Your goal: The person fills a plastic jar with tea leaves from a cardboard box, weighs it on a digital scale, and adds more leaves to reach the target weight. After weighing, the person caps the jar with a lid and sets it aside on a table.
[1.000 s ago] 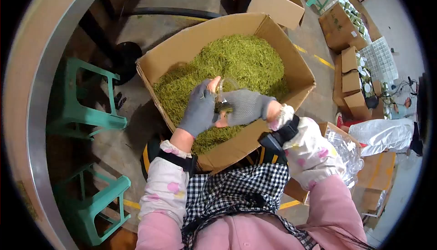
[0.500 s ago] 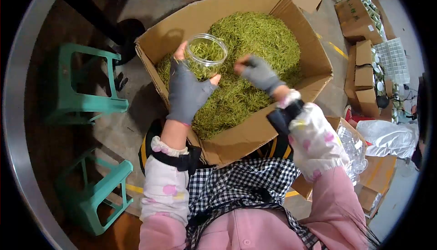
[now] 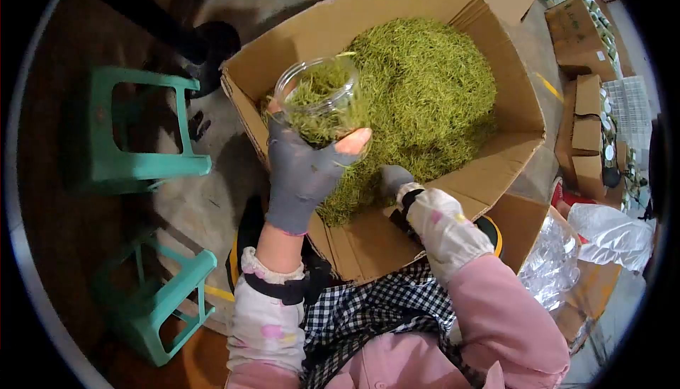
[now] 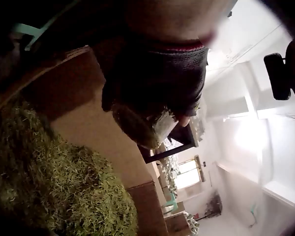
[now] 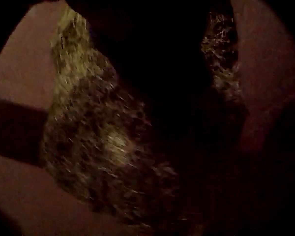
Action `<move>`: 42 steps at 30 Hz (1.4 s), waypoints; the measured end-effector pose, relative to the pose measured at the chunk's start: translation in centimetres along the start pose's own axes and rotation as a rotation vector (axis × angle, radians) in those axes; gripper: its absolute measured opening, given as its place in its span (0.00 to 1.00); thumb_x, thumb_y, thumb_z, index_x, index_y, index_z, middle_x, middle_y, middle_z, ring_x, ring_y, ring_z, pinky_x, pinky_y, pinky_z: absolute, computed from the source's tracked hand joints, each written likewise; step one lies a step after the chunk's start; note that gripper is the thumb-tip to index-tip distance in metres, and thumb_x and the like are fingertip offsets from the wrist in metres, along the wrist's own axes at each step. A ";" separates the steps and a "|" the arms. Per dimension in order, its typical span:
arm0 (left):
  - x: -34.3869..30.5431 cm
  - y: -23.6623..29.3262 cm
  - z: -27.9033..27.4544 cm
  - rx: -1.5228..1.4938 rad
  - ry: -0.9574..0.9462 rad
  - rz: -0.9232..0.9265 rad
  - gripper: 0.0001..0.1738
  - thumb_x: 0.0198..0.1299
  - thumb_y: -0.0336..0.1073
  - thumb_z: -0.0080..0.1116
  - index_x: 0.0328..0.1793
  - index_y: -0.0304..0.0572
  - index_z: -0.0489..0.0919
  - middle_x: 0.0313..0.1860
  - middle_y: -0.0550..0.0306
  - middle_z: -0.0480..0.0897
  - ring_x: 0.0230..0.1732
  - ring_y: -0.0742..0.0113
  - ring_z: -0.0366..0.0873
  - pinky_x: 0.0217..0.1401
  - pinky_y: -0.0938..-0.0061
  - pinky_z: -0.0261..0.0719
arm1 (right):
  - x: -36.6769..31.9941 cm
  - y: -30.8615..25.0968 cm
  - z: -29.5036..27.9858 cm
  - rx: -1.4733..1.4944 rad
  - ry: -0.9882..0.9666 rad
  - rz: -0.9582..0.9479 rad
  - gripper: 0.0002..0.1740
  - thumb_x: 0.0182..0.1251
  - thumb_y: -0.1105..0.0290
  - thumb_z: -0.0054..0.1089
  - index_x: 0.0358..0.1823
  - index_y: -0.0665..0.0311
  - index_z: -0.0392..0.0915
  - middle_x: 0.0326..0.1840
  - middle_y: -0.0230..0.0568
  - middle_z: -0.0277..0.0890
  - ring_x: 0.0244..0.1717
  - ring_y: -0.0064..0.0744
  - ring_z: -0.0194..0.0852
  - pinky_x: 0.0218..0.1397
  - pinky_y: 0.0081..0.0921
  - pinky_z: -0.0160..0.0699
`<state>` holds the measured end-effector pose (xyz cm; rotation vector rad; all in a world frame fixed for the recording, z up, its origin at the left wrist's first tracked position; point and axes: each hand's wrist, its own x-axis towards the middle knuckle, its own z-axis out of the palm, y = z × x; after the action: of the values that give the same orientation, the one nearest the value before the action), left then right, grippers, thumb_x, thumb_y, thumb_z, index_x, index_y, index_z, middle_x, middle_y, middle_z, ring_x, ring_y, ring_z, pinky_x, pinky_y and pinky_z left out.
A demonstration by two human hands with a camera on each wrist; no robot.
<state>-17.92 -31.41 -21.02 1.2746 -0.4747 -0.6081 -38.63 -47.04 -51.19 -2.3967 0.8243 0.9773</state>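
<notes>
My left hand (image 3: 304,176), in a grey fingerless glove, grips a clear round jar (image 3: 348,96) over the left side of the box. Loose green leaf strands, like dried tea, lie inside the jar, whose open mouth faces up. In the left wrist view the jar (image 4: 132,125) shows dark beneath the gloved palm. My right hand (image 3: 395,178) is down at the near edge of the green leaf heap (image 3: 432,98), its fingers hidden by the wrist and leaves. The right wrist view is very dark, with leaves (image 5: 98,142) close to the hand.
The heap fills a large cardboard box (image 3: 368,251) in front of me. Green plastic stools (image 3: 152,166) stand at left. At right, a carton of clear plastic containers (image 3: 552,258) sits near a person's leg in white (image 3: 613,233). Cartons of jars (image 3: 581,35) stand further back.
The two hands have separated. My left hand now holds the leaf-filled jar upright, while the right has moved away from it and down into the near part of the heap.
</notes>
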 end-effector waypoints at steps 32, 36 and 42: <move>-0.8 -1.2 -1.4 0.785 -0.074 0.324 0.62 0.42 0.28 0.80 0.84 0.51 0.56 0.68 0.40 0.70 0.67 0.43 0.75 0.72 0.57 0.74 | -12.1 -7.8 -22.4 1.329 0.635 -0.307 0.21 0.75 0.55 0.57 0.57 0.62 0.83 0.49 0.38 0.81 0.53 0.30 0.76 0.55 0.32 0.77; -0.9 -0.7 -1.1 0.744 -0.079 0.291 0.63 0.41 0.28 0.80 0.85 0.48 0.56 0.70 0.42 0.70 0.69 0.46 0.74 0.74 0.59 0.72 | -4.3 -6.7 -11.2 0.197 0.195 -0.045 0.43 0.60 0.49 0.73 0.73 0.56 0.65 0.70 0.50 0.63 0.65 0.48 0.73 0.63 0.41 0.79; -0.8 -1.3 -0.3 0.656 -0.086 0.198 0.65 0.42 0.25 0.79 0.86 0.46 0.51 0.70 0.45 0.72 0.68 0.55 0.76 0.74 0.63 0.75 | 2.5 -5.0 7.7 0.011 0.095 0.150 0.63 0.47 0.44 0.84 0.83 0.39 0.54 0.85 0.50 0.47 0.70 0.58 0.71 0.63 0.51 0.80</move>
<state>-18.55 -30.86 -22.33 1.7948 -0.9087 -0.3455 -37.60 -39.90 -57.33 -2.4159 1.0547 0.9166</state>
